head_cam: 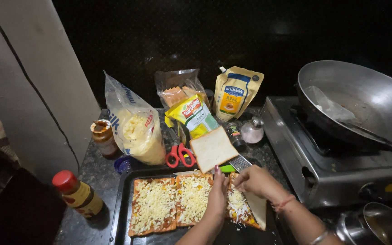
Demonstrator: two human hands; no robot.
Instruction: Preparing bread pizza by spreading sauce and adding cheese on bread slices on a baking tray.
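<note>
A black baking tray (121, 213) holds three bread slices topped with sauce and grated cheese (154, 204). My left hand (217, 193) rests flat, fingers together, on the edge of the middle slice (193, 197). My right hand (256, 180) is curled over the rightmost slice (239, 208), fingers pinched together, apparently on a bit of cheese. A wedge of pale cheese (257, 208) lies at the tray's right side under my right wrist. A plain bread slice (212, 149) leans just behind the tray, next to a small grater with a green handle (237, 164).
Behind the tray: red-handled scissors (180, 155), a bag of grated cheese (134, 124), a corn packet (195, 115), a mayonnaise pouch (235, 93), small shakers (252, 130). Two sauce bottles (78, 194) stand left. A steel gas stove (336, 168) with a large pan (364, 102) is right.
</note>
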